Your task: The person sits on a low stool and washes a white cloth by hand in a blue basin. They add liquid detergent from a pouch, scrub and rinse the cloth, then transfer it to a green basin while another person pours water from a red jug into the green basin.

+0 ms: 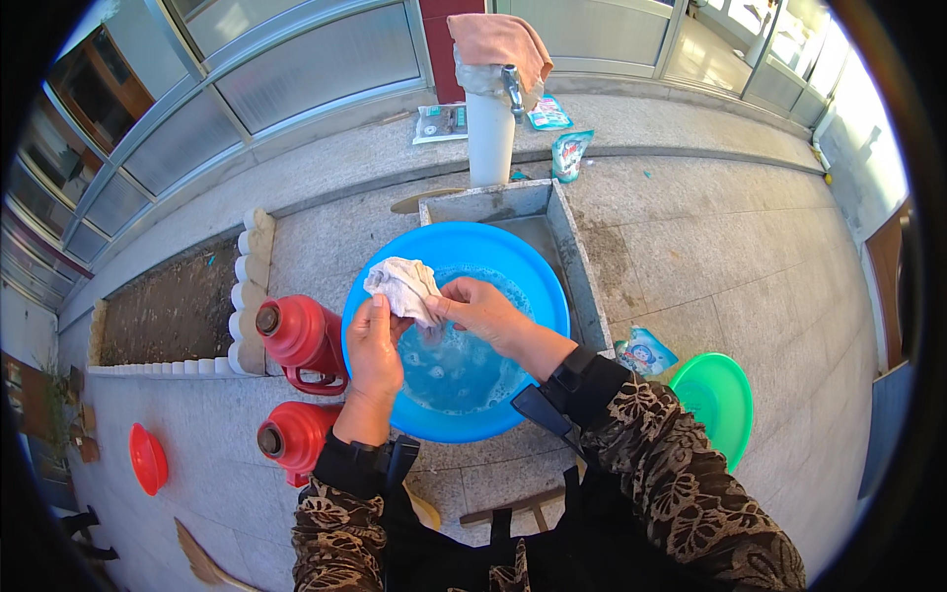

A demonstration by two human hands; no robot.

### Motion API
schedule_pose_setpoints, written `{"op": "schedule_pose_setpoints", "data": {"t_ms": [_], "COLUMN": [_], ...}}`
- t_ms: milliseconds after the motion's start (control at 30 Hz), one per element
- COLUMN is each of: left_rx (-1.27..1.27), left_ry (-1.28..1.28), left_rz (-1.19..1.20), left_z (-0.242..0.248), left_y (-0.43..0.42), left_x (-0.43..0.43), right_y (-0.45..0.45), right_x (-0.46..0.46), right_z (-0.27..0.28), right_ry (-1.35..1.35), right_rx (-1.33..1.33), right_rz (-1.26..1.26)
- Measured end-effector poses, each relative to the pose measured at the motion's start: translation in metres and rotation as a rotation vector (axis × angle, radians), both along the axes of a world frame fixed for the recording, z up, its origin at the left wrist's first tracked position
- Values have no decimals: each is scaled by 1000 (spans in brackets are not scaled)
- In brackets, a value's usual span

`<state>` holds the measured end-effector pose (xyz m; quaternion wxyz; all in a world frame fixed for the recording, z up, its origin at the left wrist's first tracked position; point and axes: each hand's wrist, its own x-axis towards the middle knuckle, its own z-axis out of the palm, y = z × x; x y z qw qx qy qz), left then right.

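A crumpled, light-coloured wet cloth (403, 287) is held between both hands above a blue plastic basin (459, 433). My left hand (376, 344) grips its lower edge, thumb on top. The fingertips of my right hand (477, 312) pinch the cloth's right side. Soapy water with suds (462, 370) stands in the basin below, and the cloth's lower end hangs close to it; whether it touches the water I cannot tell. The basin rests partly over a stone trough (581, 259), in front of a white pillar (490, 144) with a metal tap (512, 89).
Two red thermos flasks (307, 329) stand left of the basin. At the right are a green basin (714, 407) and a detergent pouch (647, 351). A salmon-coloured cloth (499, 44) drapes the pillar. Farther left are a red bowl (148, 459) and a soil bed (174, 314).
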<state>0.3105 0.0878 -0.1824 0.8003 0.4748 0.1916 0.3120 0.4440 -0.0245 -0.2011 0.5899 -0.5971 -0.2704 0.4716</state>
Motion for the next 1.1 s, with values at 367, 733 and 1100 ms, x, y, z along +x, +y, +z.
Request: {"op": "schedule_pose_setpoints", "data": {"t_ms": [367, 733, 1100], "left_rx": [-146, -567, -329], "left_ry": [-160, -342, -179], "left_rz": [-30, -108, -47], "left_z": [-12, -4, -13], "left_y": [31, 30, 40], "left_x": [-8, -7, -12], "right_y": [-4, -7, -7], "right_x": [18, 12, 15], "right_z": [-4, 8, 10], "right_ry": [525, 549, 339], "right_rx": [364, 245, 425], "right_rz": [-270, -150, -156]}}
